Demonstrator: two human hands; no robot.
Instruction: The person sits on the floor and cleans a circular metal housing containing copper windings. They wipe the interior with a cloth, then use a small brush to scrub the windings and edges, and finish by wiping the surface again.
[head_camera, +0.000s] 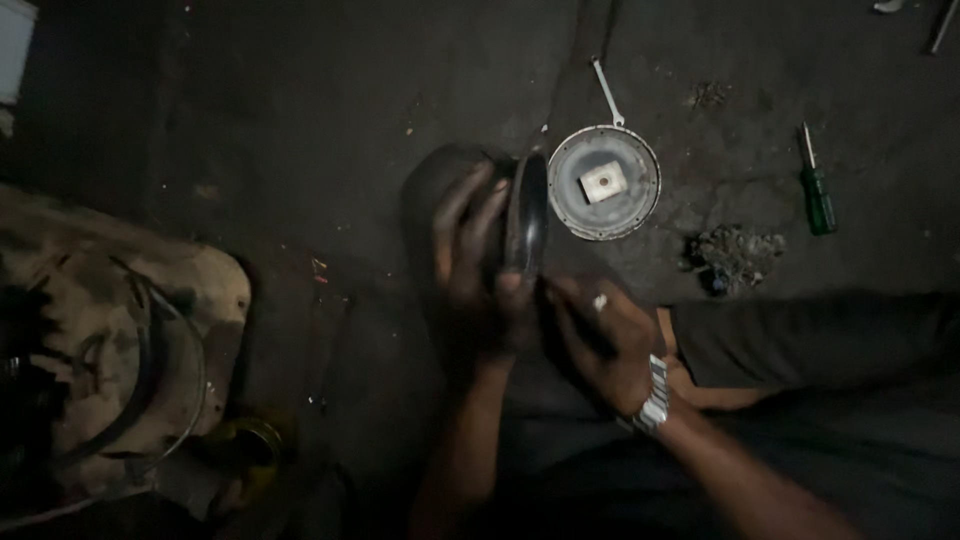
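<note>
My left hand grips a dark round part, held on edge above the dark floor, with the fingers wrapped over its back. My right hand, with a ring and a metal wristwatch, sits right beside it and pinches a thin dark tool whose tip meets the part's lower rim. What lies between the hands is too dark to make out.
A round metal cover with a pale square block in its middle lies on the floor just beyond the hands. A spanner lies behind it, a green-handled screwdriver to the right, a dirt pile near it. A worn machine body stands at left.
</note>
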